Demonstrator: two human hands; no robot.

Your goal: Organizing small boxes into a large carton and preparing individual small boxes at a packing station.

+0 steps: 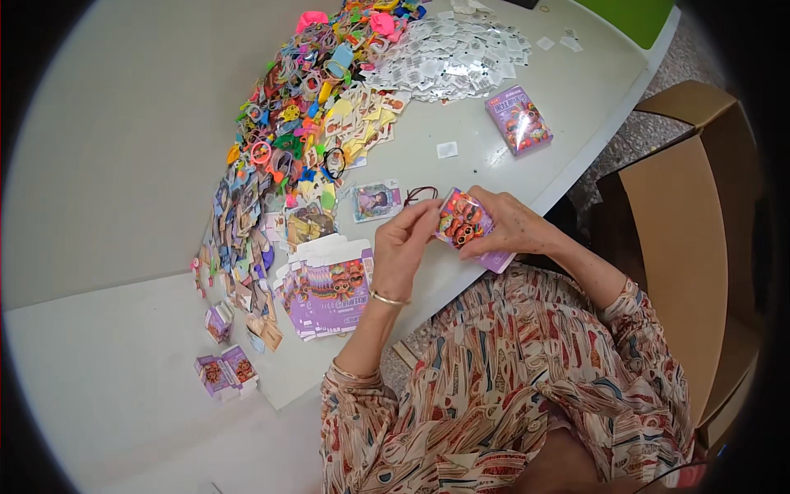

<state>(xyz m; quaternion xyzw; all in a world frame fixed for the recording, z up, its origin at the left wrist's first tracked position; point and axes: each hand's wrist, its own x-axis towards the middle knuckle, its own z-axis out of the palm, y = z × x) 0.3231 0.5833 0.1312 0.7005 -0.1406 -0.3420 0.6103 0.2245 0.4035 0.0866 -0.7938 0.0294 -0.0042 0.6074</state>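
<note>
Box (465,219), small, purple and printed with bright cartoon figures, sits between the person's two hands, above the near edge of the worktop (411,276). The right grip (514,224) holds it, thumb across the printed face and fingers around the far side. The left grip (399,245) is narrow, its fingertips drawn together at the box's left edge; whether they pinch the box itself or something at it, I cannot tell. A bracelet (390,299) circles the left wrist, and both arms wear patterned sleeves (355,393). Just below the right grip a purple edge (497,262) shows, mostly hidden

Just beyond the left fingertips lies a dark red cord (421,194), and beside it a picture card (376,201). Left of the left wrist, flat purple cartons (329,292) lie fanned and overlapping. Behind them spreads a long heap of colourful trinkets (284,123), with pale yellow cards (362,123) along its right side and a mound of small white packets (453,58) at the far end. One white packet (447,150) lies alone, near the middle. Farther right a second purple box (518,121) lies on the worktop, apart from the hands. More purple boxes (226,372) show by the left end, and a large open cardboard box (679,255) stands at the right, beyond the worktop's edge
</note>
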